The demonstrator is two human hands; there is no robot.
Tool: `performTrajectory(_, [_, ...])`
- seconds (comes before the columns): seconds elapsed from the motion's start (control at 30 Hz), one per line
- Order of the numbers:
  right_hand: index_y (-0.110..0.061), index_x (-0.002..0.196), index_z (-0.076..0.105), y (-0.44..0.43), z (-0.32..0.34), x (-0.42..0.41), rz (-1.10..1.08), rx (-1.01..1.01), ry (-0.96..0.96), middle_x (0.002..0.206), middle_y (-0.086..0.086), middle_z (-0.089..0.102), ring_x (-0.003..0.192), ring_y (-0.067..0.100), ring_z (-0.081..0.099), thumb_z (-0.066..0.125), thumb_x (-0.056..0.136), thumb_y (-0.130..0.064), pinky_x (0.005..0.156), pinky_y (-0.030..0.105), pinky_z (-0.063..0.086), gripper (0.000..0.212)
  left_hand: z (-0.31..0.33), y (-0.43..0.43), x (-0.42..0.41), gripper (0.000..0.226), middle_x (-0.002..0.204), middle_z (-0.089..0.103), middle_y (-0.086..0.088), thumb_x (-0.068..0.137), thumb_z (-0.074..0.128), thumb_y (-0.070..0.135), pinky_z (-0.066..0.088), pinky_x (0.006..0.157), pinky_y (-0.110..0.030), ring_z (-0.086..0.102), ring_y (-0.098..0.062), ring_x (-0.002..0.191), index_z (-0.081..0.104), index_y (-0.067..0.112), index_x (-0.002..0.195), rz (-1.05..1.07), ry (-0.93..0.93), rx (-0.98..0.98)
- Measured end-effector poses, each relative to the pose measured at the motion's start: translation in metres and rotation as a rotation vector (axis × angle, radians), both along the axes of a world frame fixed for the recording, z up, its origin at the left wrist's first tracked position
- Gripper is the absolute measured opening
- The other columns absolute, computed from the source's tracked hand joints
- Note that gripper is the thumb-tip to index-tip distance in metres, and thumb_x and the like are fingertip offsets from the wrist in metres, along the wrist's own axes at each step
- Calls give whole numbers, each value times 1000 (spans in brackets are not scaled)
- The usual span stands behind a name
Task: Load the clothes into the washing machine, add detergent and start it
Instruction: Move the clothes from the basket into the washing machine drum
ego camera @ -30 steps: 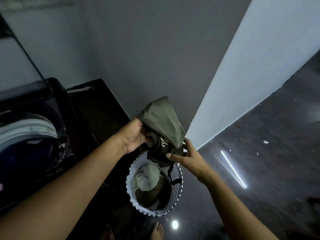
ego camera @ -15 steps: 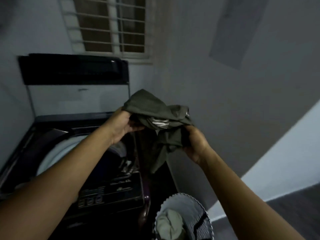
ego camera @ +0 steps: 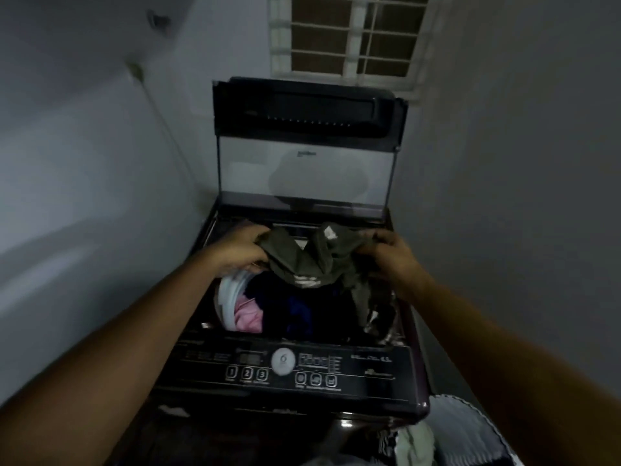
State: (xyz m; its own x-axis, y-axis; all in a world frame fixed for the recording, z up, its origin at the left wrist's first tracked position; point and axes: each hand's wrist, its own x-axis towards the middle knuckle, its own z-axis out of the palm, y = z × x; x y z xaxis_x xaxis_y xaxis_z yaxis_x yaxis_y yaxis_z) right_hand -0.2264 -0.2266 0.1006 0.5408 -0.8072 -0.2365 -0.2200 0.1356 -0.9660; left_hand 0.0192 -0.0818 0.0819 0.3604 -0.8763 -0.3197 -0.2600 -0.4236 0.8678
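At frame centre, the left hand [ego camera: 240, 248] and right hand [ego camera: 391, 253] grip a crumpled olive-green fabric garment [ego camera: 304, 260]; fingers curled into it. It hangs over the black top-loading washing machine [ego camera: 302, 368].

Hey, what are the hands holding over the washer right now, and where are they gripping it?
The left hand grips the left end of an olive-green garment, the right hand its right end, above the washing machine.

Both forearms [ego camera: 151, 317] are bare (as far as they show), like the left hand [ego camera: 240, 252] and right hand [ego camera: 391, 255].
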Motion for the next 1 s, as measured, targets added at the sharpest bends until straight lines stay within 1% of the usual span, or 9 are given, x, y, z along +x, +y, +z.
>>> performTrajectory(0.17, [-9,113,65,4,-39,32,140,205,136,99,10,71,90,29,70,60,94,-4,85,48,57,20,-45,1,35,29,89,69,-9,86,67,0,55,77,-36,67,-20,81,65,13,112,-18,-41,153])
performTrajectory(0.33, [-17,104,66,2,-66,46,222,180,307,107,9,72,89,25,71,60,95,-12,80,42,58,12,-92,-16,58,32,115,65,-3,82,73,7,52,94,-31,62,-18,107,70,25,108,-94,-189,283])
performTrajectory(0.47, [-13,115,65,-2,-87,49,218,219,383,113,11,71,89,24,70,60,95,-14,86,45,57,21,-125,-36,41,35,120,64,-1,87,70,11,50,95,-28,61,-18,111,67,23,120,-281,-209,324])
performTrajectory(0.6, [-13,117,64,-5,-102,53,207,259,425,112,11,71,89,23,67,58,97,-14,80,40,55,22,-179,-48,26,59,139,46,6,86,65,15,40,112,-33,47,-18,129,52,28,141,-573,-329,420])
performTrajectory(0.67, [-12,118,63,-8,-108,54,200,275,443,112,10,70,91,23,67,57,97,-14,82,40,54,21,-195,-44,17,60,150,42,-3,91,61,22,40,111,-35,47,-24,129,44,27,148,-691,-362,591])
performTrajectory(0.8, [-10,118,63,-14,-115,57,190,261,482,115,13,70,95,26,68,55,97,-13,81,40,55,23,-211,-26,10,45,142,50,-13,105,45,33,44,107,-36,53,-27,120,48,9,143,-783,-288,1017])
performTrajectory(0.87, [-11,117,64,-16,-119,59,204,253,500,116,13,70,97,27,68,56,97,-14,81,39,55,22,-217,-26,9,39,134,54,-14,105,44,32,46,105,-34,55,-25,116,54,6,133,-816,-294,1005])
performTrajectory(0.97, [-13,115,65,-17,-125,62,206,255,516,114,14,70,96,27,69,57,95,-13,80,39,55,21,-217,-40,5,19,113,60,-9,103,45,20,49,81,-26,54,-17,89,61,11,110,-792,-479,749])
performTrajectory(1.0, [-13,114,66,-18,-128,63,200,250,521,113,13,71,94,26,69,58,95,-13,80,40,56,21,-218,-44,5,17,115,58,-9,99,49,17,49,80,-26,54,-19,91,60,12,110,-723,-553,631])
